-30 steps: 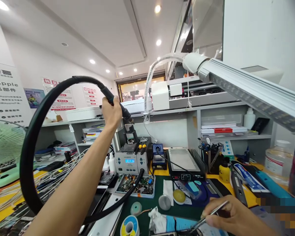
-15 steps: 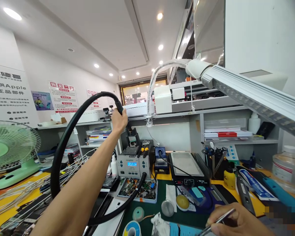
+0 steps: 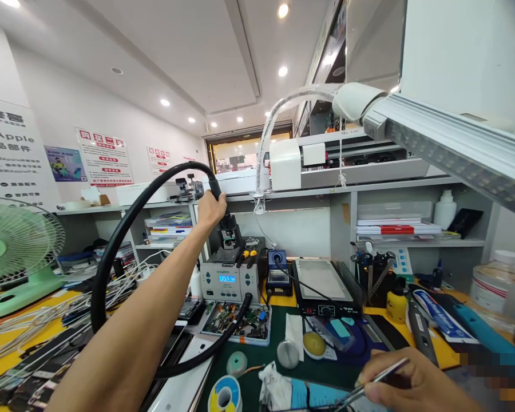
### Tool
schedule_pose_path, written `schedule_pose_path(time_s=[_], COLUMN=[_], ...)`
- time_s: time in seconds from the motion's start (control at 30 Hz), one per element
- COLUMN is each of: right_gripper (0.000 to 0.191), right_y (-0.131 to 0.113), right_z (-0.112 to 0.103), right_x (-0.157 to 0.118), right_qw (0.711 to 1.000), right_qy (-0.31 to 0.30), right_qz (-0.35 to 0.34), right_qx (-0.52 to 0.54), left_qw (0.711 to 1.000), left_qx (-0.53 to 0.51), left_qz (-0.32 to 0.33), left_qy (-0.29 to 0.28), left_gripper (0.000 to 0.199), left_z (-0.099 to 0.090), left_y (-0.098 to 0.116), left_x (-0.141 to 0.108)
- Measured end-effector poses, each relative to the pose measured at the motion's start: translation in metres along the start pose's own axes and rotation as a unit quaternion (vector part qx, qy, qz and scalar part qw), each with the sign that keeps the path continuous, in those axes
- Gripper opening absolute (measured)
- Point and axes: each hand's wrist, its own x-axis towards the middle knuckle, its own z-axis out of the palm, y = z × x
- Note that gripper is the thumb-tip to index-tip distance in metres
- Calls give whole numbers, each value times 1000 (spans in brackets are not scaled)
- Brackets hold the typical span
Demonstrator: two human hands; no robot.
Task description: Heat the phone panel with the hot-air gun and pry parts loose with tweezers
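Holding hose handle (image 3: 215,187), LH (image 3: 212,208); PCBs (image 3: 223,321) in tray (image 3: 257,342).

The handle (image 3: 215,187) and hose (image 3: 98,292) are showing matt, rubber-like surfaces. The tweezers (image 3: 388,372) are reflecting light off smooth metal. The lamp bar (image 3: 459,129) is presenting ribbed, satin metal; the station casing (image 3: 240,286), matt plastic; the round disc (image 3: 287,354), dull metal.

One head-worn camera looked from behind the left grip (image 3: 212,209) and right grip (image 3: 401,377), facing forward over the bench (image 3: 446,353). It stood above the right grip, which sat near the bottom edge; the left grip lay farther off, near mid-height, its forearm (image 3: 129,320) large and close. The wide view also took in the ceiling (image 3: 154,51) high above both grips.
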Motion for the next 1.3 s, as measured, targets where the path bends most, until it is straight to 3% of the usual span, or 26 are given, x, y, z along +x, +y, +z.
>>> schedule_pose_path(time_s=[0.17, 0.33, 0.4, 0.5, 0.7, 0.83, 0.97, 1.3], right_gripper=[33, 24, 23, 24, 20, 20, 24, 23], right_y=[-27, -29, -28, -28, -30, -29, -28, -26], right_z=[-2, -6, -6, -6, -5, -5, -4, -3], right_x=[-2, 0, 1, 1, 2, 2, 2, 1], right_qw=[999, 996, 996, 994, 995, 995, 996, 996], right_qy=[-36, -74, -80, -89, -80, -72, -66, -60], right_qz=[23, 42, 47, 55, 67, 65, 64, 66], right_qx=[1, 1, 4, 11, 4, -5, -12, -15], left_qw=[999, 998, 998, 993, 966, 948, 936, 934], left_qx=[37, 57, 55, 33, -59, -94, -101, -112], left_qz=[13, 22, 32, 97, 250, 304, 337, 337], left_qy=[-16, -20, 18, 54, 36, 22, 12, -25], left_gripper=[40, 41, 43, 45, 42, 34, 29, 28], left_z=[0, -4, -9, -20, -51, -69, -79, -89], left_y=[-6, -7, 0, 15, 38, 43, 41, 31], left_x=[1, -7, -21, -54, -139, -179, -198, -219])
